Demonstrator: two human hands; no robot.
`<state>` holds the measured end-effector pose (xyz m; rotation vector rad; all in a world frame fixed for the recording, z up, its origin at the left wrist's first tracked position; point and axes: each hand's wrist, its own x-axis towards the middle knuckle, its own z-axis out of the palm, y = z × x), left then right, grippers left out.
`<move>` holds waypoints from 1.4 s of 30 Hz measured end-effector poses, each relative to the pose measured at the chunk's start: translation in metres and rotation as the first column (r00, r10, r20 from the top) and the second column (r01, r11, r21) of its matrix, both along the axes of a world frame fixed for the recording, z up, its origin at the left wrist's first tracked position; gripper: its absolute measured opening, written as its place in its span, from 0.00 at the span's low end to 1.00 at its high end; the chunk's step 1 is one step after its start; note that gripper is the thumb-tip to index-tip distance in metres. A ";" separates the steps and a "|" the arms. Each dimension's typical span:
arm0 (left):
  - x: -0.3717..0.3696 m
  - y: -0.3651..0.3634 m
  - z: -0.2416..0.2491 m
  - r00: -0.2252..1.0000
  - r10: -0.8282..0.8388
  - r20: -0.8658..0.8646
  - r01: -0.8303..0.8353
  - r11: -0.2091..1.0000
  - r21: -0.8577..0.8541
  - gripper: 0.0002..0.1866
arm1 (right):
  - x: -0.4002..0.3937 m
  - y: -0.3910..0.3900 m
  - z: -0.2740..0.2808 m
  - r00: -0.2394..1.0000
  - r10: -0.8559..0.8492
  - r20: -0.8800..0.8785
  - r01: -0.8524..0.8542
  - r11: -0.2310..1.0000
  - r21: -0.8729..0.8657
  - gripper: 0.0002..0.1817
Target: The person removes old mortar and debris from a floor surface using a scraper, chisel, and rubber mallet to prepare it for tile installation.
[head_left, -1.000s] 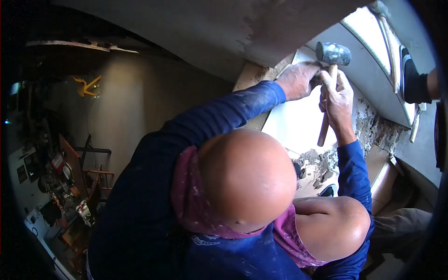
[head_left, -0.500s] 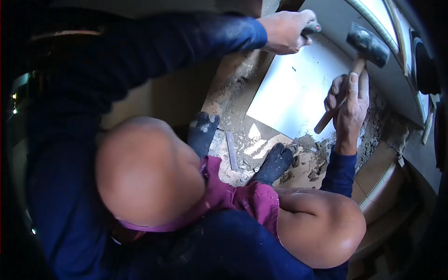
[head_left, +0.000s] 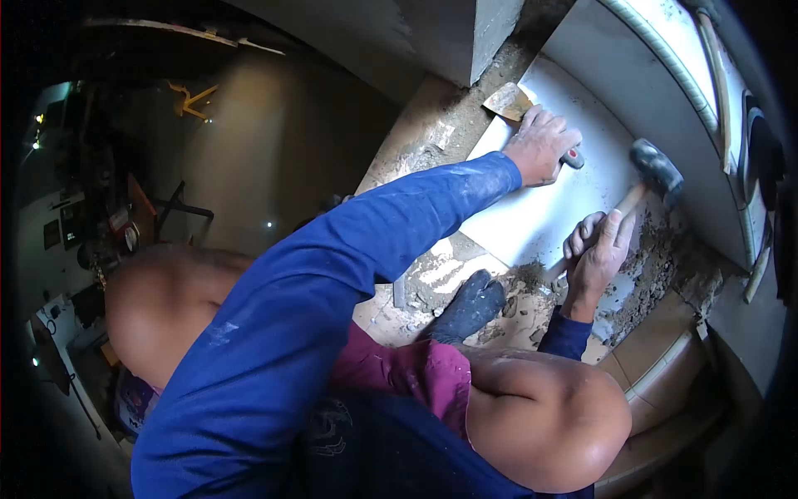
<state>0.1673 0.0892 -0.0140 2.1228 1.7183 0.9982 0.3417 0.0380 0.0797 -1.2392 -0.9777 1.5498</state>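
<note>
My left hand [head_left: 544,146] is closed round the dark handle of a trowel [head_left: 508,101], whose dirty flat blade points away over the far left edge of a large white tile [head_left: 519,220]. The handle's butt, with a red dot, sticks out toward the right. In my right hand [head_left: 600,251] is a rubber mallet [head_left: 657,169], gripped by its wooden handle. Its dark head is raised above the right side of the tile, near the white panel. The tile lies on the floor, with smears of grit on it.
Crumbled mortar [head_left: 644,270] lies along the tile's right and near sides. A white side panel [head_left: 657,79] rises at the right. My dark shoe [head_left: 474,306] stands at the near edge. A yellow object [head_left: 193,101] lies on the floor far left.
My left hand has come nearer and right, over the tile, and the trowel blade now shows. My right hand and the mallet have dropped lower in view. My left knee has swung left.
</note>
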 end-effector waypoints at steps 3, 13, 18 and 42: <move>0.000 0.018 0.012 0.993 0.024 0.118 -0.017 0.998 -0.057 0.17 | 0.001 0.003 -0.001 1.000 -0.001 -0.026 0.000 1.000 -0.026 0.29; -0.003 0.027 0.004 0.975 0.100 0.198 -0.096 0.995 -0.031 0.15 | -0.028 -0.016 -0.023 0.997 -0.071 -0.008 0.071 0.979 0.190 0.27; -0.010 0.029 0.002 0.980 0.077 0.181 -0.062 0.994 -0.087 0.17 | -0.011 -0.014 0.002 0.985 -0.074 -0.157 0.087 0.993 0.080 0.26; -0.014 0.031 0.004 0.993 0.037 0.116 -0.022 0.992 -0.124 0.13 | -0.022 -0.011 -0.025 0.951 -0.191 -0.244 0.269 0.900 0.344 0.10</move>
